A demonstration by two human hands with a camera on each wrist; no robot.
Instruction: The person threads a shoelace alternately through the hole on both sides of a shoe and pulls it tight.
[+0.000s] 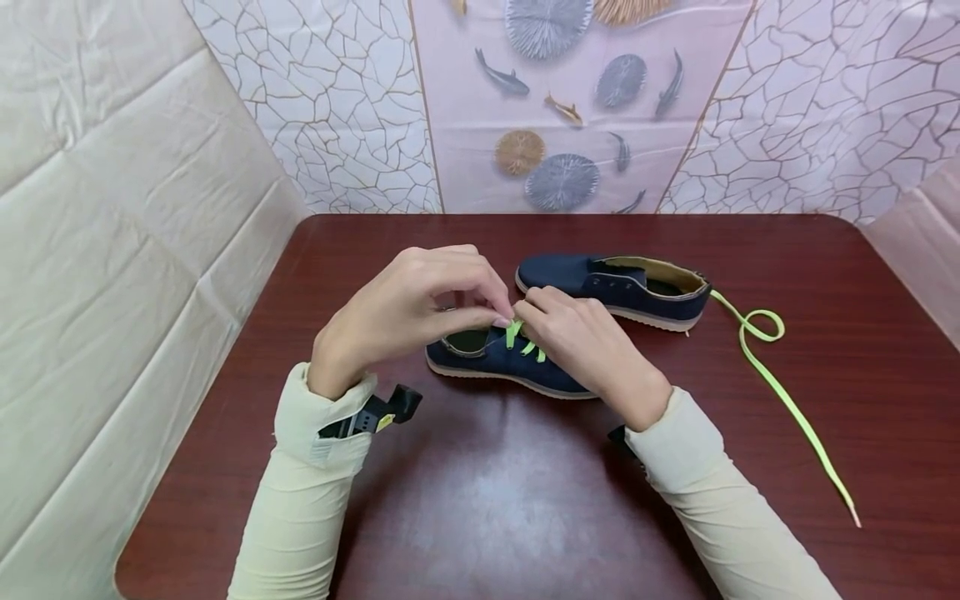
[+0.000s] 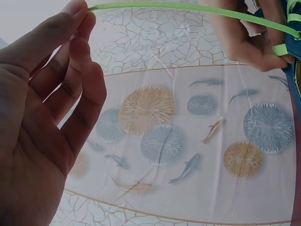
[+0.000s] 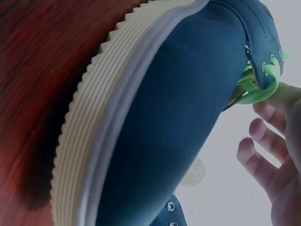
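Observation:
A navy shoe (image 1: 491, 360) lies at mid-table, toe to the right, a neon green shoelace (image 1: 530, 347) threaded through its eyelets. Above its opening, my left hand (image 1: 412, 304) pinches the lace's free end between thumb and forefinger. In the left wrist view that lace (image 2: 188, 7) runs nearly taut from the fingertips to an eyelet. My right hand (image 1: 588, 342) reaches over the toe, bent fingers pinching at the lacing beside the eyelets. The right wrist view shows a green lace loop (image 3: 258, 95) against its fingertips; the exact grip is partly hidden.
Behind lies a second navy shoe (image 1: 558, 273), toe to the left, its visible eyelets unlaced. From its heel a loose green lace (image 1: 787, 404) curls and trails toward the right front of the dark red table (image 1: 480, 508). A patterned cloth (image 1: 570, 100) hangs behind the table.

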